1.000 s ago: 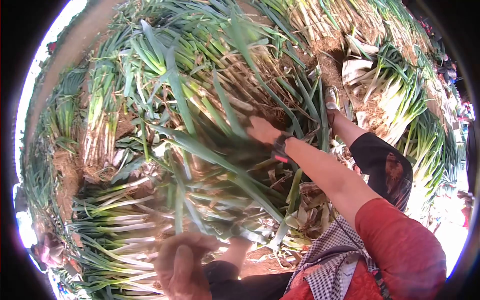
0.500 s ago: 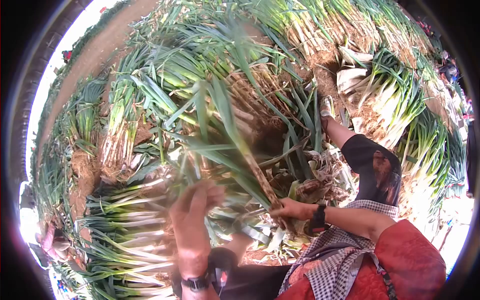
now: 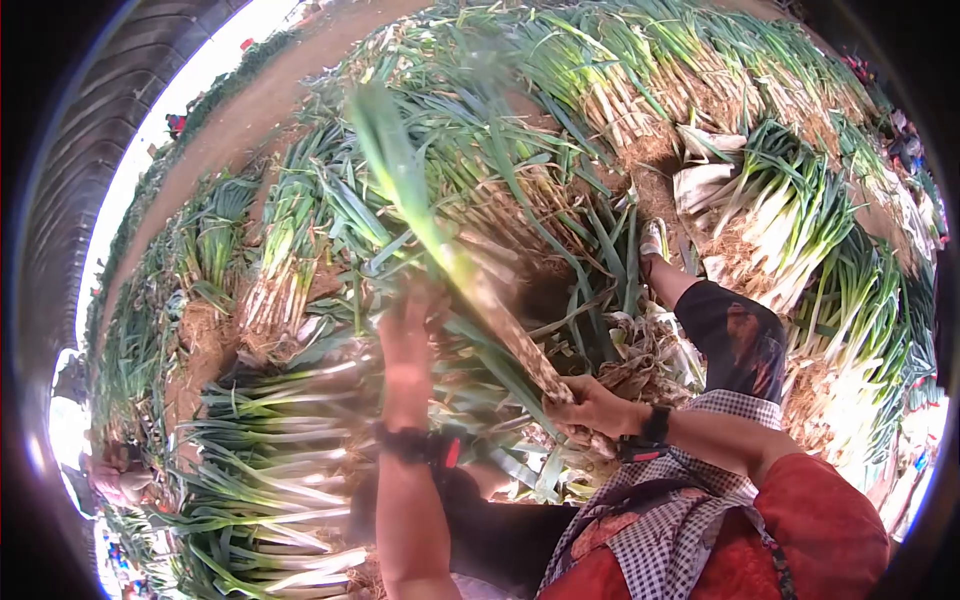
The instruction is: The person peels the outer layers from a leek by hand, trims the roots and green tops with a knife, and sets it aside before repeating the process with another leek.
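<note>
My right hand (image 3: 597, 411) is closed round the lower, root end of a leek (image 3: 480, 290). Its brownish stalk slants up and left to green leaves that blur with motion. Below and left of that stalk, my left hand (image 3: 412, 310) reaches forward, its fingers smeared by motion. Loose green leaves hang beneath the leek between my two hands. Just left of my left forearm lies a row of clean leeks (image 3: 290, 445), white stalks pointing toward me and green tops to the left.
A heap of uncleaned leeks (image 3: 520, 215) lies ahead, roots toward me. Peeled dry leaves (image 3: 650, 350) pile up by my leg. More leek bundles (image 3: 790, 220) lie to the right. A bare soil strip (image 3: 215, 120) runs along the far left, and a person (image 3: 120, 475) is at the left edge.
The leek in my right hand now has its leafy end swung higher and up-left, with fewer leaves around its stalk. My left hand has moved forward and up. The view has shifted slightly.
</note>
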A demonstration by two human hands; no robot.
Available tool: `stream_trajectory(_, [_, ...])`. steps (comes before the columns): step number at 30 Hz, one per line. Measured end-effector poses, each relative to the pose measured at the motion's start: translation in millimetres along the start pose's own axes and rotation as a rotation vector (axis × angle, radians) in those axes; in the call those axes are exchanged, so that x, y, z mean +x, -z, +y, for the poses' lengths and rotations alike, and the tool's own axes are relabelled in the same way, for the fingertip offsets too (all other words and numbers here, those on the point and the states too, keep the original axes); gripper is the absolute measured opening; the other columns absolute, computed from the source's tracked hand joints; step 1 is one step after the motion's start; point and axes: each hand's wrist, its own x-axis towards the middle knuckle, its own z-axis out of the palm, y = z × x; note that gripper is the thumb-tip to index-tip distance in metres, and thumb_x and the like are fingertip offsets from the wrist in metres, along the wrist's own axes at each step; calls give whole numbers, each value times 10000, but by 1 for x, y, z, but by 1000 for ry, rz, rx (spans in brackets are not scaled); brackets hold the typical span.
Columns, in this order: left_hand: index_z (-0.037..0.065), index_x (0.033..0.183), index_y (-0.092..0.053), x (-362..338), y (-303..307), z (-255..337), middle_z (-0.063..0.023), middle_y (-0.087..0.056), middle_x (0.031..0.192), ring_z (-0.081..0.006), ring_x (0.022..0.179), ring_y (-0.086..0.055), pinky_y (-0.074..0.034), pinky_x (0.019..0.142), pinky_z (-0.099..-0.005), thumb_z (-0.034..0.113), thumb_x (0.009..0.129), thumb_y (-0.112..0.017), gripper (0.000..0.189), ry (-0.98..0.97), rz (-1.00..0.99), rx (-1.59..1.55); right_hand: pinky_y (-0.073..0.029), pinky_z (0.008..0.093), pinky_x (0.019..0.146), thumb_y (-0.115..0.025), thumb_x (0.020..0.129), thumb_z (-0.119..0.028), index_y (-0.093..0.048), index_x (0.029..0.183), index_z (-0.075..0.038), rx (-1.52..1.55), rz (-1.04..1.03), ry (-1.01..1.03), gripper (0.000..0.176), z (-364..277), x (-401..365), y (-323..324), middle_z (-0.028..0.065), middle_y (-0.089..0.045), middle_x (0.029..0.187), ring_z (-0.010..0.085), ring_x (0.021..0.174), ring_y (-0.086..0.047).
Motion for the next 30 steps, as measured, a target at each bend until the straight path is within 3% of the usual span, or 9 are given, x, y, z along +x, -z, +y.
stream_trajectory(1, [3,1202,-603,1,-2,3,-88,-683,1021,-173,895,-658,-541,791,-324,324,934,-650,420,-134,28,-32,-401,237,491,-649,929,-121,-549,962,-41,-21,10,-111,132,-14,-10,-4,-9,-500,646,59,559,-479])
stream_trajectory(4, [20,1151,-632,-10,-5,28,-50,-685,1009,-143,869,-662,-553,750,-305,259,937,-659,322,-397,90,-54,-444,314,515,-672,887,-109,-544,1019,-29,-542,139,232,200,3,-10,-1,101,-509,637,142,561,-551])
stream_trajectory(6, [38,1125,-652,-17,-1,36,-47,-687,1003,-130,844,-664,-558,702,-288,236,937,-660,273,-409,102,-49,-468,365,553,-680,857,-88,-527,1037,-31,-784,260,364,242,14,-7,-3,183,-520,663,254,584,-606])
stream_trajectory(11, [52,1041,-657,-26,-13,38,-38,-676,935,-122,794,-654,-560,664,-280,272,909,-698,260,-417,280,-202,-465,391,571,-662,862,-88,-480,1001,-40,-1009,381,572,234,21,1,-22,210,-568,753,403,669,-587])
stream_trajectory(14, [41,1006,-645,-31,-4,42,-30,-656,893,-124,762,-629,-537,639,-267,275,912,-688,256,-342,351,-232,-461,387,596,-662,874,-115,-482,995,-38,-1014,388,476,230,32,6,-30,212,-588,816,397,707,-590])
stream_trajectory(19, [12,1038,-629,-29,6,42,-54,-651,926,-144,804,-613,-516,680,-289,230,949,-628,235,-287,425,-444,-470,352,658,-652,904,-115,-508,1007,-19,-437,52,114,201,38,19,-24,110,-569,773,239,702,-591])
stream_trajectory(23, [37,1069,-632,-21,17,34,-30,-647,938,-131,829,-602,-501,716,-293,229,928,-652,239,-273,292,-490,-462,307,673,-651,920,-95,-546,1023,-3,-501,25,309,174,18,11,-40,57,-536,774,105,739,-523])
stream_trajectory(26, [46,1104,-631,-13,23,22,-2,-650,921,-105,783,-603,-496,651,-271,217,903,-672,267,-262,120,-445,-452,293,645,-659,916,-97,-563,1051,-1,-430,11,346,192,7,5,-40,67,-558,770,86,721,-513])
stream_trajectory(30, [57,1126,-626,-22,13,7,-27,-630,966,-129,830,-585,-485,736,-286,180,921,-627,239,-82,-226,-188,-461,316,603,-681,892,-117,-553,1058,10,-621,-12,372,245,-19,9,-31,106,-565,735,166,627,-527])
